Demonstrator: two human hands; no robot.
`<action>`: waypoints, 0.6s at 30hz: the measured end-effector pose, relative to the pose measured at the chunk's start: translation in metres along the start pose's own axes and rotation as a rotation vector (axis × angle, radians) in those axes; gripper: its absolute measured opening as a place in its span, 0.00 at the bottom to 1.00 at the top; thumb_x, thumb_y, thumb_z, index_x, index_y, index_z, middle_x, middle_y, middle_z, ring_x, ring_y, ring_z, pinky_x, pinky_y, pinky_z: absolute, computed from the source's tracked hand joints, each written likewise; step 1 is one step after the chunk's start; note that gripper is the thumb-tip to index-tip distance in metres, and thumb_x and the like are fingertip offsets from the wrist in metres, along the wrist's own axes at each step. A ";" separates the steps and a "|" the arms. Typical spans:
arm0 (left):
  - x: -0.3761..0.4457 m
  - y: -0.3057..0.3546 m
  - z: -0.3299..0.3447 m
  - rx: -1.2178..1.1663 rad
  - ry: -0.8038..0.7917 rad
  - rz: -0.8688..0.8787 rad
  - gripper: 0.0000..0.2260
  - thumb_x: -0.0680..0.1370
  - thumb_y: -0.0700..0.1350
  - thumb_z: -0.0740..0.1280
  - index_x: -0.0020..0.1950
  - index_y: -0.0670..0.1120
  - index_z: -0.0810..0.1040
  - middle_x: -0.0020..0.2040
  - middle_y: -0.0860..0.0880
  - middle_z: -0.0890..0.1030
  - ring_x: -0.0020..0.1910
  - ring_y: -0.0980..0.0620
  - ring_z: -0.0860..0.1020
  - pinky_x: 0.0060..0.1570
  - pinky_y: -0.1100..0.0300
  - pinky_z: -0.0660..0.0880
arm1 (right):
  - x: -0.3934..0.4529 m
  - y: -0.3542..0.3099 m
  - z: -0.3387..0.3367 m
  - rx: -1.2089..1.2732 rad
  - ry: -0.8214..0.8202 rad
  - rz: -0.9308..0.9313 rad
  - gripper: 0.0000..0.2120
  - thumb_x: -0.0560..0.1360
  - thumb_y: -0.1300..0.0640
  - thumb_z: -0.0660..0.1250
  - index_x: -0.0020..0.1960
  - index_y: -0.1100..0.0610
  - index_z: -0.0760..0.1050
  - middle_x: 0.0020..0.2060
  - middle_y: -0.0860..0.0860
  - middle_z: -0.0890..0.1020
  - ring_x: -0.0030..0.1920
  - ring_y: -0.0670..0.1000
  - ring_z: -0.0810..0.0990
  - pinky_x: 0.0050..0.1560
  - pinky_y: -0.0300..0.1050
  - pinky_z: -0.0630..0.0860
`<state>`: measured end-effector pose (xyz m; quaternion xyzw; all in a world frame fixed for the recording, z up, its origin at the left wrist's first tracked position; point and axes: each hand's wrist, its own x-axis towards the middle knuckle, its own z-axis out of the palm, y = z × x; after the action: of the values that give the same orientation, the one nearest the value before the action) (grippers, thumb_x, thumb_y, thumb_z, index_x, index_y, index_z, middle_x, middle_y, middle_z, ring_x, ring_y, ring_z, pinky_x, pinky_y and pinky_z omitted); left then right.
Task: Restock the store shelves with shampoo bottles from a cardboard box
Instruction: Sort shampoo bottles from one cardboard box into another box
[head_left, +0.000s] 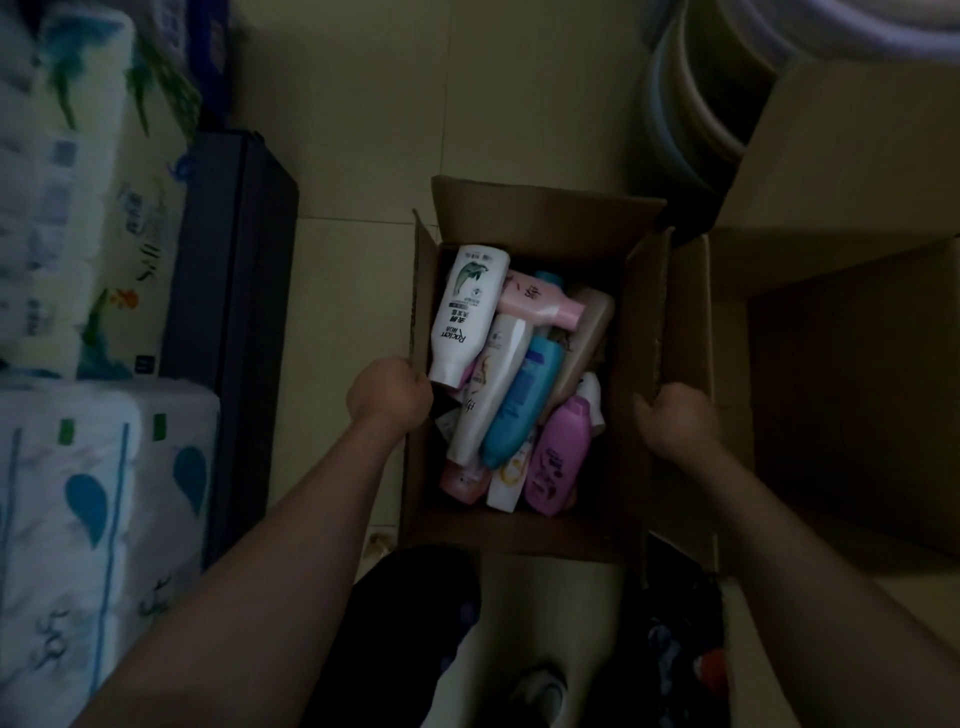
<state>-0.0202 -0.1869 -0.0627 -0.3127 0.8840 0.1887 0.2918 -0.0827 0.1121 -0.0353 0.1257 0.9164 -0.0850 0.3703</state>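
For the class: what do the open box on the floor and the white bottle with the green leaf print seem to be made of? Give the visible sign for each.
Box: corrugated cardboard, matte brown; its thin flaps are folded outward at creases. White bottle: probably plastic, smooth with a slight sheen, moulded in one piece with printed text and leaf graphic. Dim light leaves the finish uncertain.

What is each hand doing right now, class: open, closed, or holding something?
Left hand: closed, gripping the left wall of the cardboard box.
Right hand: curled over the box's right wall, gripping it.
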 end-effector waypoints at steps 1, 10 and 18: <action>-0.007 -0.005 0.002 -0.004 0.007 0.002 0.15 0.80 0.49 0.62 0.51 0.38 0.81 0.54 0.38 0.82 0.53 0.38 0.81 0.45 0.55 0.73 | -0.007 0.003 0.002 0.025 -0.002 0.005 0.19 0.81 0.50 0.63 0.33 0.57 0.69 0.30 0.53 0.72 0.36 0.56 0.74 0.37 0.46 0.71; -0.081 -0.039 -0.015 -0.026 0.070 0.065 0.15 0.80 0.48 0.64 0.42 0.38 0.79 0.47 0.36 0.82 0.47 0.38 0.81 0.37 0.58 0.64 | -0.092 0.031 0.007 0.099 -0.006 0.030 0.19 0.79 0.49 0.66 0.32 0.57 0.72 0.30 0.55 0.76 0.33 0.56 0.75 0.35 0.43 0.68; -0.183 -0.077 -0.075 0.033 0.075 0.127 0.18 0.81 0.48 0.64 0.33 0.44 0.68 0.34 0.46 0.75 0.38 0.44 0.77 0.33 0.58 0.64 | -0.218 0.057 0.028 0.302 -0.010 -0.041 0.21 0.77 0.54 0.69 0.27 0.57 0.72 0.25 0.53 0.75 0.32 0.55 0.77 0.33 0.45 0.69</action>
<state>0.1171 -0.2011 0.0986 -0.2580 0.9153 0.1804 0.2511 0.1035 0.1225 0.0940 0.1607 0.8938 -0.2301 0.3498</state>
